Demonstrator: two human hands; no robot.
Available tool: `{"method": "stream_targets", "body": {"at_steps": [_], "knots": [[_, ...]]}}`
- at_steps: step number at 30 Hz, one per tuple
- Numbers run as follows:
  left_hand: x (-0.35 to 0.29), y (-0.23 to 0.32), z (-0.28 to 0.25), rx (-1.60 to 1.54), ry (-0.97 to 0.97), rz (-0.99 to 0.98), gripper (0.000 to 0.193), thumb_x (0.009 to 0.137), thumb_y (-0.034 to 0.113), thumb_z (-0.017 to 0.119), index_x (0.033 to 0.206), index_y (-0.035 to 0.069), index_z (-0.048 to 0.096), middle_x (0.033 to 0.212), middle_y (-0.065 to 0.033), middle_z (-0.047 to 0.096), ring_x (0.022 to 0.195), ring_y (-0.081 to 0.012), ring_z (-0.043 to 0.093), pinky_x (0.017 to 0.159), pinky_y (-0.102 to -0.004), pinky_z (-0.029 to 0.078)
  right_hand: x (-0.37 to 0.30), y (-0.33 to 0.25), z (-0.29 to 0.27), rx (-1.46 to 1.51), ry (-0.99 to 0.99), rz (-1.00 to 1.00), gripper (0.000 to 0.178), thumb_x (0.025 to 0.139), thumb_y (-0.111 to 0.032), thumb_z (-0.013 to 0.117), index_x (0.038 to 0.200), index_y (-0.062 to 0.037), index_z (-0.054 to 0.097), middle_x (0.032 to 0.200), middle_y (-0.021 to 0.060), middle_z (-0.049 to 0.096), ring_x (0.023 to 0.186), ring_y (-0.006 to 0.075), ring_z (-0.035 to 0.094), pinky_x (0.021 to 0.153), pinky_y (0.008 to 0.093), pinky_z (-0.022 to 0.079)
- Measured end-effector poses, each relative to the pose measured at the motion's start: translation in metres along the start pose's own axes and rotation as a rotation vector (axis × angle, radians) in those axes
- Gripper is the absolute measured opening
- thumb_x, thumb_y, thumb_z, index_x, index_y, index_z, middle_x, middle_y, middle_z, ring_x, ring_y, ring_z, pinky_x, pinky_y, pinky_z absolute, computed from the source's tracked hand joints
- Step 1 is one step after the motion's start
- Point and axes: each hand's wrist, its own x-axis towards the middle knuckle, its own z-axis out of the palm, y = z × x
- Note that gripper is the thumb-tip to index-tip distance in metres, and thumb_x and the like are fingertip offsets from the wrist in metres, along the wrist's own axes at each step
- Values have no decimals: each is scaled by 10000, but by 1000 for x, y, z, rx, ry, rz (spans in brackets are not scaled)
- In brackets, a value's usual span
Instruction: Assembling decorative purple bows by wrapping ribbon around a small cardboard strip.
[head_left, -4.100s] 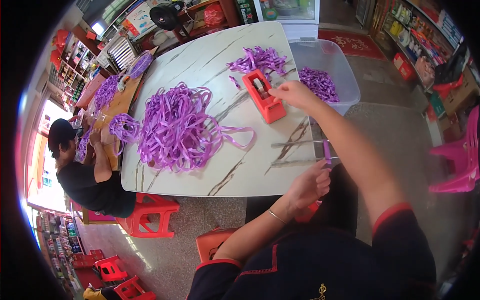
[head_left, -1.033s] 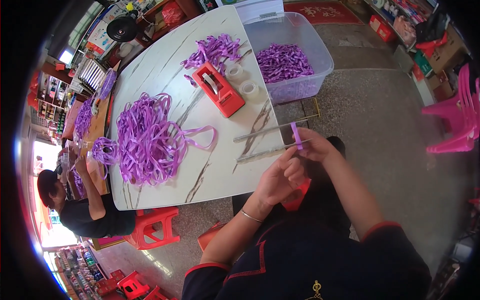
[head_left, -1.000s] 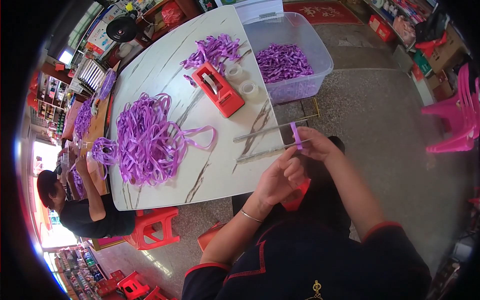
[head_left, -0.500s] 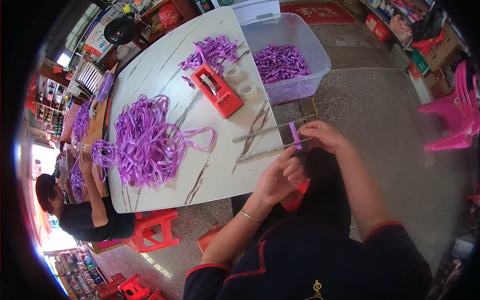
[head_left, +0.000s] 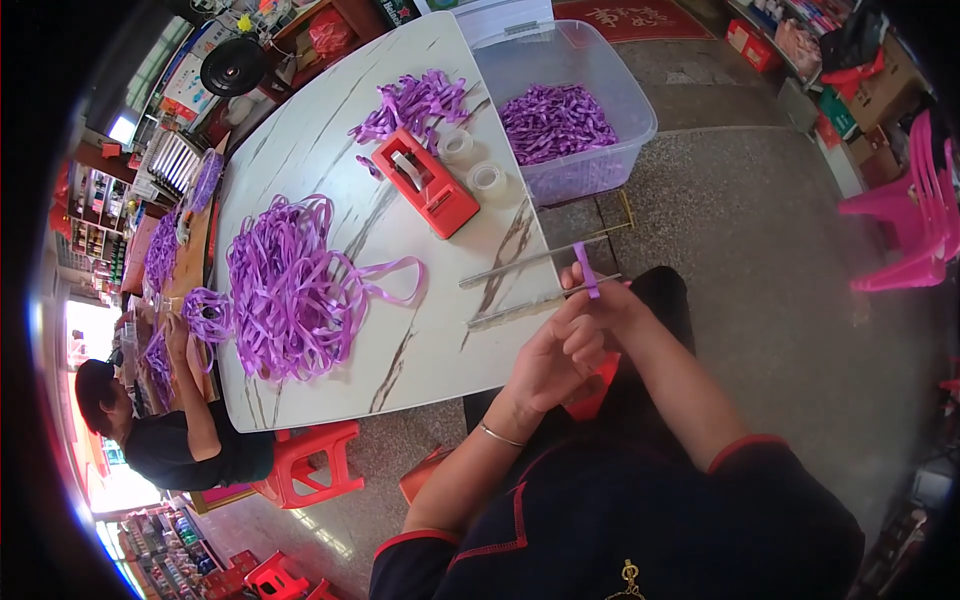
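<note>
A short purple ribbon [head_left: 586, 268] is looped across two parallel metal rods [head_left: 512, 270] that stick out past the table's right edge. My left hand [head_left: 556, 358], with a bracelet at the wrist, has curled fingers, its thumb and index finger closed at the ribbon's near end. My right hand [head_left: 618, 308] is bent in beside it, partly behind the ribbon and the left fingers. Its fingertips show between the rods, against the ribbon's left side. The exact grip of the right fingers is partly hidden.
On the marbled table [head_left: 430, 345] lie a large ribbon heap [head_left: 290, 290], a smaller ribbon pile [head_left: 415, 105], a red tape dispenser [head_left: 428, 185] and tape rolls [head_left: 487, 178]. A clear bin [head_left: 590, 182] holds purple pieces. Another person [head_left: 165, 440] works at left near a red stool [head_left: 315, 465].
My right hand has moved down and left, from the ribbon's right side to below and behind it, fingertips now between the rods. My left hand stays at the ribbon's near end.
</note>
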Motion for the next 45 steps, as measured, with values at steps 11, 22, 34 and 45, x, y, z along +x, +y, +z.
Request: {"method": "stream_targets", "body": {"at_steps": [11, 22, 34, 45], "knots": [[0, -1, 2, -14, 51, 16, 394, 838, 66, 389, 1224, 80, 462, 609, 21, 303, 592, -100, 317, 586, -230, 307, -53, -57, 98, -1399, 756, -324, 390, 861, -408, 508, 717, -61, 615, 743, 21, 583, 627, 123, 546, 562, 289, 433], [0, -2, 3, -32, 57, 15, 383, 842, 67, 387, 1214, 96, 471, 608, 24, 293, 589, -102, 305, 576, -233, 296, -52, -65, 128, -1731, 711, -168, 230, 736, -312, 648, 766, -83, 646, 754, 55, 633, 687, 219, 601, 607, 325, 456], [-1, -1, 2, -11, 73, 21, 423, 832, 77, 389, 1249, 105, 451, 604, 31, 300, 599, -102, 311, 593, -230, 303, -36, -70, 55, -814, 366, 79, 225, 832, -239, 578, 970, -68, 626, 834, -48, 589, 683, 62, 507, 582, 197, 373], [0, -1, 1, 33, 50, 4, 395, 892, 136, 401, 1283, 130, 345, 646, 22, 315, 607, -111, 328, 574, -225, 311, -13, -46, 36, -509, 214, 98, 231, 846, -240, 574, 970, -45, 578, 862, 5, 562, 796, 95, 534, 719, 237, 438]]}}
